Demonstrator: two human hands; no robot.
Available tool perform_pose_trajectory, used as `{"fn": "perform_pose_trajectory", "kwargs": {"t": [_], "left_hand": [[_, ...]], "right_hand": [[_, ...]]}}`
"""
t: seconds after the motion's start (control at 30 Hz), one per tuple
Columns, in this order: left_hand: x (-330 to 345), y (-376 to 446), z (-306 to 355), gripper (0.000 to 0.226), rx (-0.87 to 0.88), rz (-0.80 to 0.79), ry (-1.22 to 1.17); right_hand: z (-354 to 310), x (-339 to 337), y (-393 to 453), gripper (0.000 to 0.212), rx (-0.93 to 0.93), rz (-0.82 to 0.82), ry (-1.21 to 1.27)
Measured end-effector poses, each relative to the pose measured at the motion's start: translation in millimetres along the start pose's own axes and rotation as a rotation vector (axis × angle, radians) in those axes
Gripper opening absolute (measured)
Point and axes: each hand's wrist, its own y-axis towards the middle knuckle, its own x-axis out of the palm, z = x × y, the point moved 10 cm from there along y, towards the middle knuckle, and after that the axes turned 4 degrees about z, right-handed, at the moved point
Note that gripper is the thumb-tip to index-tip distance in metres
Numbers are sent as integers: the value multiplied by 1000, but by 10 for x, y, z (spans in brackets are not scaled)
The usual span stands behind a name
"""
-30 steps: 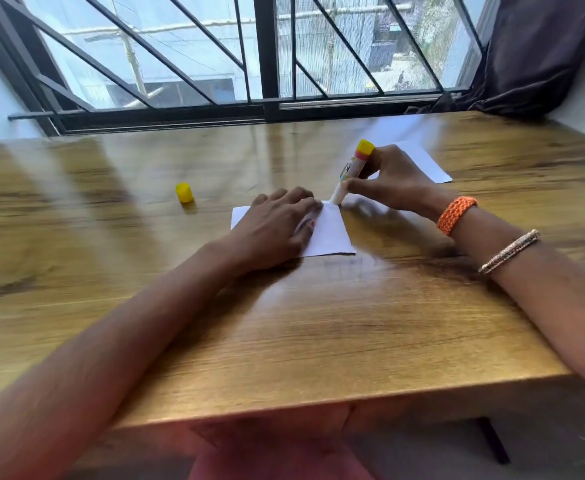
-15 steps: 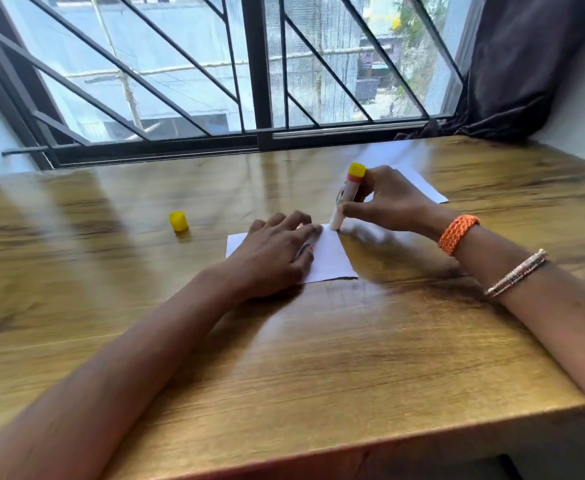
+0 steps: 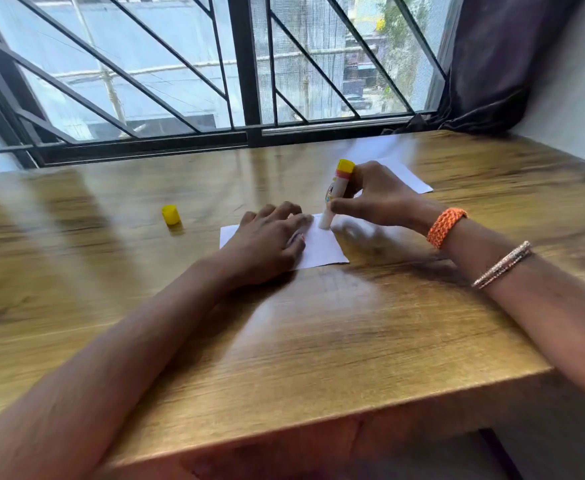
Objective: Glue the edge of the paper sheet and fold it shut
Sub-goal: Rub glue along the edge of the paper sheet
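A small white paper sheet lies flat on the wooden table. My left hand rests palm down on its left half, fingers spread, pinning it. My right hand grips a glue stick with a yellow end, held nearly upright, its white tip touching the paper's far right corner. The left hand hides much of the sheet.
The yellow glue cap stands on the table to the left of the paper. A second white sheet lies behind my right hand. A barred window runs along the table's far edge, with a dark curtain at the right.
The camera has tilted up, so everything sits lower in the view. The glue stick has become more upright, its tip still at the paper's far right corner. The left hand stays on the sheet.
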Motion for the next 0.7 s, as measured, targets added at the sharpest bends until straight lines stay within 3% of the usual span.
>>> {"fn": "perform_pose_trajectory", "kwargs": {"t": [0.2,0.4,0.57,0.7], "left_hand": [[-5,-6,-16,62,-19,-2,-22],[0,-9,-17,63,-24,9,-46],[-11,-16,-34,62,-26,27,-88],[-33,-29,-15,62,-10,53,-106]], "right_hand": [[-33,-28,-82,48,5,-2,10],[-68,-53,-174,44,-7,11,17],[-77,-73,-291,19,2,16,60],[-107,-91,-384,17,-1,39,87]]}}
